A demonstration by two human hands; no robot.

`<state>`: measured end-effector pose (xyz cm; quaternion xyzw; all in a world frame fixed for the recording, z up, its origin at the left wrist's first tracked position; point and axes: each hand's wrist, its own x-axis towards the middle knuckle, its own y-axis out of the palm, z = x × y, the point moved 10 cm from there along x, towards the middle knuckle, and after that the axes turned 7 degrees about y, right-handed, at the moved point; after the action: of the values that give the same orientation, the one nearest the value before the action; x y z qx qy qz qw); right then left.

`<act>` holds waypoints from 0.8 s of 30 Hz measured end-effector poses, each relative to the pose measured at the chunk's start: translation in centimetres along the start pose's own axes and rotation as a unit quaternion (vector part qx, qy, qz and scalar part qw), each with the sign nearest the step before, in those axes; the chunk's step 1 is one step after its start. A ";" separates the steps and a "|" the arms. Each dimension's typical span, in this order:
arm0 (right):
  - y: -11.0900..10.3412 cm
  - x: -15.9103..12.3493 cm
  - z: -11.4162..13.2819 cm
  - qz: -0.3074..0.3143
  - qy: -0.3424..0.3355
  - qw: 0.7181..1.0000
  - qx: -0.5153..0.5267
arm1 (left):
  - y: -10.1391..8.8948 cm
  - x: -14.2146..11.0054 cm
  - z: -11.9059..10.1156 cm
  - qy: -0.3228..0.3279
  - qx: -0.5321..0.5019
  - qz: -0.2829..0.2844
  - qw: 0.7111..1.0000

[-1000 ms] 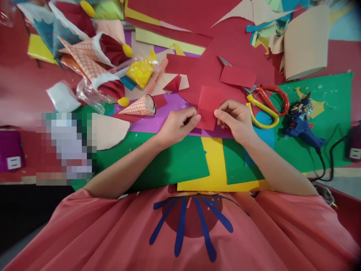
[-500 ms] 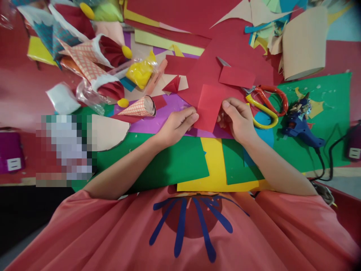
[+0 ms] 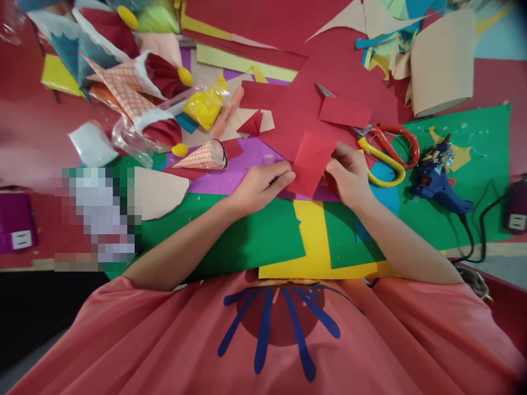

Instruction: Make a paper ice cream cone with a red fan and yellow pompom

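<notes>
A small red paper rectangle (image 3: 310, 164) is held up, tilted, between my two hands. My left hand (image 3: 265, 184) pinches its lower left edge between thumb and fingers. At its right edge my right hand (image 3: 348, 170) grips it with bent fingers, partly hidden behind the paper. Another red paper piece (image 3: 346, 111) lies just beyond, over the blades of scissors (image 3: 387, 159) with red and yellow handles. A folded red paper fan (image 3: 252, 124) rests on a cream scrap. Left of it lies a checked paper cone (image 3: 203, 156).
On the right, a blue glue gun (image 3: 442, 189) with a cord lies on green sheet (image 3: 489, 153). Behind it stands a beige paper cup shape (image 3: 443, 63). Finished-looking cones (image 3: 119, 82) and a yellow clay packet (image 3: 207, 104) lie at the left. A cream semicircle (image 3: 158, 192) is near my left forearm.
The red paper rectangle has tilted clockwise and come slightly lower and to the right. My right fingers have shifted along its right edge. Everything else stays in place.
</notes>
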<state>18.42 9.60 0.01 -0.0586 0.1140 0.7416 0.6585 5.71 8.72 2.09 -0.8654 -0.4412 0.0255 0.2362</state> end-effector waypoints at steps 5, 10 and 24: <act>1.4 -0.2 0.6 0.044 -0.020 0.998 -0.027 | -0.1 0.0 0.9 -0.030 -0.026 -0.024 0.999; 0.3 -0.2 0.2 -0.023 -0.020 0.995 -0.093 | -0.6 -0.3 1.9 -0.051 -0.064 -0.096 0.992; 1.9 -0.7 0.3 0.045 -0.050 0.979 -0.191 | -0.5 -0.7 1.6 -0.039 -0.084 -0.160 0.983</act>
<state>16.69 8.78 0.63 -0.1410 -0.0598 0.7805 0.6061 4.50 9.04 0.74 -0.7988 -0.5834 -0.0161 0.1461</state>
